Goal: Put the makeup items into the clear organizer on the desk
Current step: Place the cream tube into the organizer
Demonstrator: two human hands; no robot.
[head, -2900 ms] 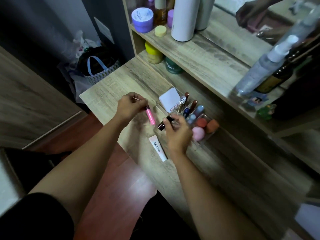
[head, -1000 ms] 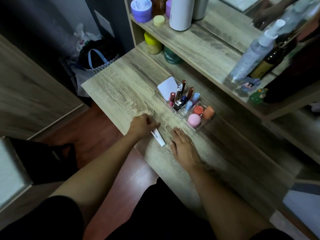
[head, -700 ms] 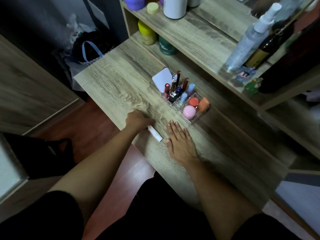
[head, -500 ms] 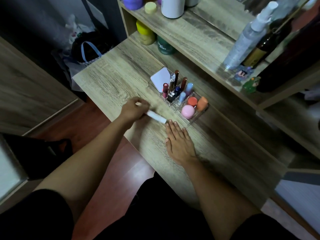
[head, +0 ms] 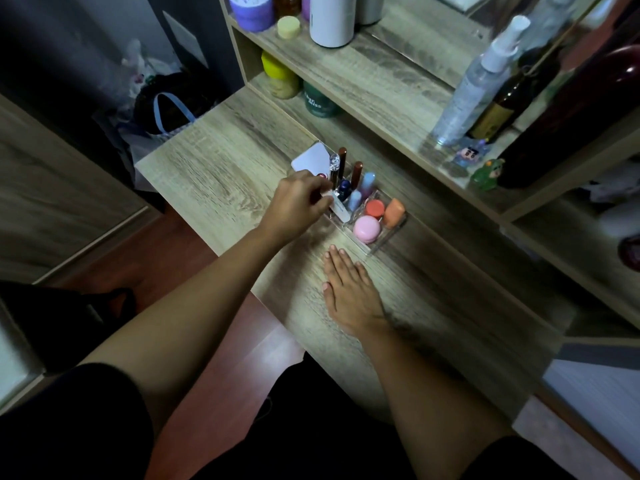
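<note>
The clear organizer (head: 382, 242) stands on the wooden desk below the shelf. It holds several upright lipstick and gloss tubes (head: 356, 174), a white compact (head: 310, 160), a pink round pot (head: 366, 228), a red pot (head: 375, 207) and an orange sponge (head: 394, 212). My left hand (head: 296, 202) grips a small white tube (head: 339, 209) and holds it slanted over the organizer's front-left edge, its lower end at the compartments. My right hand (head: 349, 289) lies flat, palm down, on the desk just in front of the organizer, holding nothing.
The shelf above carries a spray bottle (head: 474, 84), a dark bottle (head: 502, 105), a white cylinder (head: 330, 19), a purple jar (head: 250, 10) and small figurines (head: 485, 173). A yellow jar (head: 278, 77) and green jar (head: 317, 102) sit beneath it. Bags (head: 166, 109) lie left of the desk.
My left hand picked the white tube up off the desk and carried it up and right to the organizer. My right hand stayed flat on the desk.
</note>
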